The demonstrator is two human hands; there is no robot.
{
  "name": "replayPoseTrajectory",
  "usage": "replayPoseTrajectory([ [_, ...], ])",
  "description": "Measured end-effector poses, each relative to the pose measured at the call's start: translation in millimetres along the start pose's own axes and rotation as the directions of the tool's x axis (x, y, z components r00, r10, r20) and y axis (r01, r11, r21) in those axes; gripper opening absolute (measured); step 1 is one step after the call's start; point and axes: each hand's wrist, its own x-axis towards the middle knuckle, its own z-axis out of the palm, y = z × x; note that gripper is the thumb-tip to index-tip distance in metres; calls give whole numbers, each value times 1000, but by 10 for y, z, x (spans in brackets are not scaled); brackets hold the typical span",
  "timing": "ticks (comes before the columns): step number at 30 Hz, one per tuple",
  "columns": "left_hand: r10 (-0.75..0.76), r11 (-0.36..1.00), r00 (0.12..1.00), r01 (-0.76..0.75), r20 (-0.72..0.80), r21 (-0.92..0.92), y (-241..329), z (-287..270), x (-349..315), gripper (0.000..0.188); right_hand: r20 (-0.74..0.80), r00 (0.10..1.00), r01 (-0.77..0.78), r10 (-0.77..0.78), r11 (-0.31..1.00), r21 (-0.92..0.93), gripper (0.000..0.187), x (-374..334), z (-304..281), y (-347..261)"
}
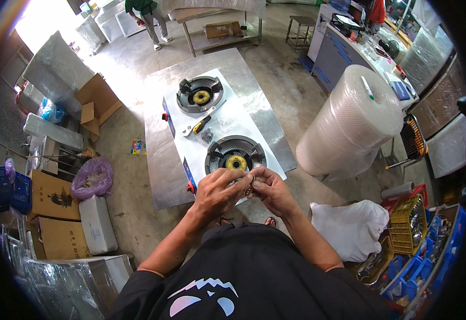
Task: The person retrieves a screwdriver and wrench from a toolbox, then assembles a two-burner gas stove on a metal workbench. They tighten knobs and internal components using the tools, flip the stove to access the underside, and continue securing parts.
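Black shirt (281,277) closest, with concrete floor (131,213), metal-topped table (166,178) bearing white two-burner stove (190,150), and tall bubble-wrap roll (347,125) at right. Beside white sack (350,226), yellow crate (401,228) of shiny items (416,218); pinched in fingertips of left hand (218,193) and right hand (275,196), partly blocking near burner (236,162), small metallic part (249,186), mostly hidden.

Head fisheye looks down, forward from above black shirt (275,266); fingers (238,186) near, metal table (161,178) beyond.
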Motion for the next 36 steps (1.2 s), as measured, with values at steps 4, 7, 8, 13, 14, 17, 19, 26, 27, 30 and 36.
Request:
replayPoseTrajectory([
  [4, 23, 998, 1000, -23, 12, 61, 12, -4, 34, 38, -43, 999, 24, -28, 996, -84, 25, 12, 3, 39],
  [7, -51, 998, 997, 50, 64, 26, 22, -16, 65, 36, -25, 999, 43, -44, 998, -38, 25, 16, 3, 45],
  [8, -68, 997, 998, 69, 13, -44, 30, 0, 77, 36, 7, 998, 56, -57, 998, 17, 25, 17, 3, 42],
  [13, -77, 989, 996, 70, -48, -127, 47, 31, 84, 34, -8, 998, 68, -68, 998, -15, 25, 34, 22, 34],
  [14, -60, 991, 997, 53, -56, -119, 45, 29, 78, 33, 0, 997, 81, -81, 996, -32, 25, 36, 32, 38],
  [17, -25, 997, 995, 18, -97, -78, 41, 11, 53, 30, 8, 996, 86, -85, 995, -52, 25, 43, 72, 57],
  [19, -13, 999, 996, 10, -92, -30, 32, 3, 54, 29, 29, 997, 76, -76, 997, 6, 26, 46, 94, 53],
  [26, -13, 1000, 993, 13, -116, -4, 93, 25, 56, 29, 57, 996, 71, -75, 995, 71, 27, 24, 77, 30],
  [27, -23, 999, 997, 25, -79, 27, 94, 6, 53, 29, 40, 994, 102, -102, 995, -1, 28, 21, 71, 34],
  [30, -25, 996, 999, 28, -33, 85, 91, -48, 46, 28, 28, 991, 135, -132, 982, -130, 30, 45, 51, 43],
  [36, -153, 988, 983, 151, -98, -29, 44, -6, 22, 27, -8, 1000, 20, -19, 995, 94, 30, 151, 61, 119],
])
